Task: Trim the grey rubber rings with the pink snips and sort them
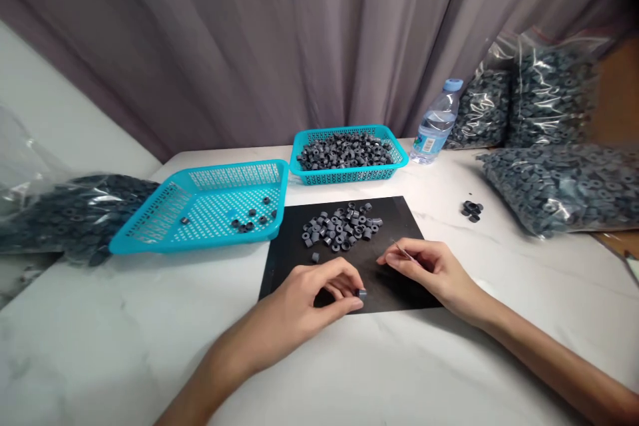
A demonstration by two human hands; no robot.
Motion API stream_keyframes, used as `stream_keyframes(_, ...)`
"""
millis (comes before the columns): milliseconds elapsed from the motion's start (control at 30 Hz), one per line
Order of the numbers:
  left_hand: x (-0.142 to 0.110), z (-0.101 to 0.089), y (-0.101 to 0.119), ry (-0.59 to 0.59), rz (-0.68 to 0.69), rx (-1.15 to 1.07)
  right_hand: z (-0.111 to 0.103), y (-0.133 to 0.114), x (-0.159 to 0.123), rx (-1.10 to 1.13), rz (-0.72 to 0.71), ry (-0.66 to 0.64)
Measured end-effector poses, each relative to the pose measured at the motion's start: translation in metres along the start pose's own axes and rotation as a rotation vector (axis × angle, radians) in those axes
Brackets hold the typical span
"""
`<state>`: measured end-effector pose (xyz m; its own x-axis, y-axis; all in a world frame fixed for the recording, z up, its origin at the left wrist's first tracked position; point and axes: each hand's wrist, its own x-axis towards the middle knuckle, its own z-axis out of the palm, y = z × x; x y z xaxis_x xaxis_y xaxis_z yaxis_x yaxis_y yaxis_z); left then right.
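At the front of the black mat [369, 266], the left hand [312, 293] pinches a gray ring [362, 293] that too light a hold could drop; at the mat's right, the right hand [429, 265] pinches a thin tool [405, 253].

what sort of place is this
Probably a small tabletop workspace for handling parts, though I can't tell whether it's a workshop or a home: a pile of small grey ring-like parts on a black mat, two turquoise baskets, and clear bags packed with similar pieces.
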<state>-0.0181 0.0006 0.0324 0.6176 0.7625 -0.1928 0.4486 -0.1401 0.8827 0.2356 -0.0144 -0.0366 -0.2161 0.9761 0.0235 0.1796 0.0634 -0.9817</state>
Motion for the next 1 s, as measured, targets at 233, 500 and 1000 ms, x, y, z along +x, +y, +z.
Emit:
stream_keyframes(233, -0.030, -0.008, -0.003, 0.256, -0.025, 0.122, 0.007, -0.001, -0.001, -0.020, 0.008, -0.032)
stream_keyframes(500, 0.003, -0.010, -0.006, 0.128, 0.255, 0.568, 0.012, 0.000, 0.008, 0.016, -0.024, -0.110)
stream_keyframes(1000, 0.035, 0.014, -0.014, 0.325, 0.367, 0.469, 0.016, -0.005, 0.009, 0.061, -0.057, -0.098)
